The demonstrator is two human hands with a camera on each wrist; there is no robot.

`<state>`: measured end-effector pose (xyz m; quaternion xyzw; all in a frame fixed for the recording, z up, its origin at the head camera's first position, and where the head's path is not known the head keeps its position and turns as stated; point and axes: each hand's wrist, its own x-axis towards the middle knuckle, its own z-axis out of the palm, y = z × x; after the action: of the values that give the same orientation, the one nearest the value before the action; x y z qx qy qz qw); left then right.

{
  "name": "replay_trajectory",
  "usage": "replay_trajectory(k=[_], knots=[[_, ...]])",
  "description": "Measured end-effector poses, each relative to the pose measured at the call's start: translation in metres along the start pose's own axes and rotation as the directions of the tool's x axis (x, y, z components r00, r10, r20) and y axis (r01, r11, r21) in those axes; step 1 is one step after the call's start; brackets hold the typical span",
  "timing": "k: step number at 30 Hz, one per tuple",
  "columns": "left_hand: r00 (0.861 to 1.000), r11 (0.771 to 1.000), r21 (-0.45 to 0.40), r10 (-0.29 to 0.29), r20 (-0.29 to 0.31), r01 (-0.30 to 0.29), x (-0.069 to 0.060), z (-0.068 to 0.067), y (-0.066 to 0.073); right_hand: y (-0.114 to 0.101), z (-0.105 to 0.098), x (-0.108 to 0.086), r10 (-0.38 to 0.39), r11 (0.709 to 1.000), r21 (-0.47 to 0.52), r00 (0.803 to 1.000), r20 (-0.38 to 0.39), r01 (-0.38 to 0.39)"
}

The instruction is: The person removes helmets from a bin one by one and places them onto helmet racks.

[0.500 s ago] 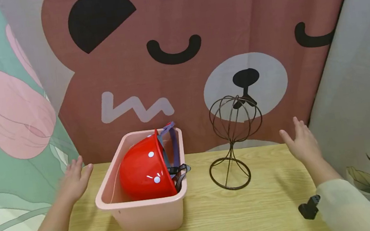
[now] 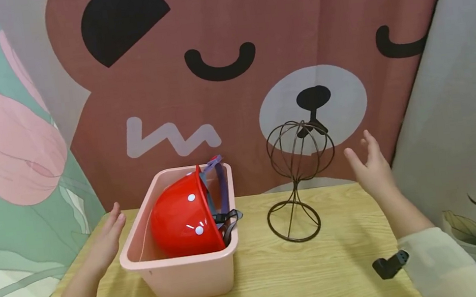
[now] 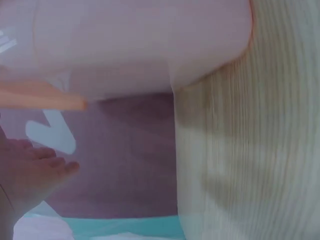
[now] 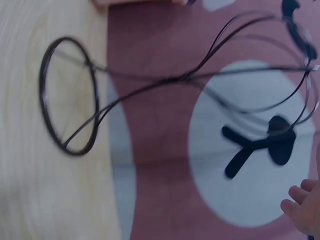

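A red helmet [image 2: 180,220] with white dots lies on its side in a pink plastic bin [image 2: 191,278], its straps hanging over the bin's right rim. My left hand [image 2: 106,241] is held just left of the bin, fingers extended, touching nothing. To the right of the bin, a dark wire stand [image 2: 297,186] with a round cage top stands upright on its ring base. My right hand [image 2: 371,166] hovers right of the stand, fingers apart and holding nothing; in the right wrist view the wire stand [image 4: 175,80] appears sideways beside the fingers.
Both the bin and the stand rest on a light wooden table [image 2: 281,282]. Behind it hangs a curtain [image 2: 234,114] printed with a bear's face. A black wrist-camera mount [image 2: 390,265] sits by the right sleeve.
My left hand has moved slightly right, closer to the bin. My right hand has moved left and up toward the wire stand. Bin, helmet and stand stay where they were.
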<state>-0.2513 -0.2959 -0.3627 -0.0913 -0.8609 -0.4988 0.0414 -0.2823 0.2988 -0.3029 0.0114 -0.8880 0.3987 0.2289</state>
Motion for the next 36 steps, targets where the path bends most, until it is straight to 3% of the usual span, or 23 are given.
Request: replay_trajectory(k=[9, 14, 21, 28, 36], knots=[[0.996, 0.986, -0.169, -0.002, 0.087, 0.016, -0.022, 0.018, 0.008, -0.044, 0.01, -0.005, -0.128, 0.981, 0.141, 0.99, -0.065, 0.136], [0.994, 0.95, -0.304, -0.033, 0.105, 0.063, -0.03, 0.025, 0.001, -0.068, 0.022, -0.012, -0.199, 0.957, 0.201, 0.978, -0.067, 0.209], [0.996, 0.942, -0.332, -0.024, 0.09, 0.053, -0.03, 0.03, -0.005, -0.096, 0.042, -0.024, -0.284, 0.917, 0.279, 0.958, -0.047, 0.286], [0.996, 0.921, -0.386, -0.014, 0.088, 0.047, -0.031, 0.031, -0.006, -0.113, 0.075, -0.029, -0.348, 0.9, 0.296, 0.936, 0.045, 0.32], [0.994, 0.862, -0.503, -0.001, 0.113, 0.058, -0.031, 0.035, -0.012, -0.136, 0.114, -0.039, -0.351, 0.905, 0.304, 0.926, 0.136, 0.298]])
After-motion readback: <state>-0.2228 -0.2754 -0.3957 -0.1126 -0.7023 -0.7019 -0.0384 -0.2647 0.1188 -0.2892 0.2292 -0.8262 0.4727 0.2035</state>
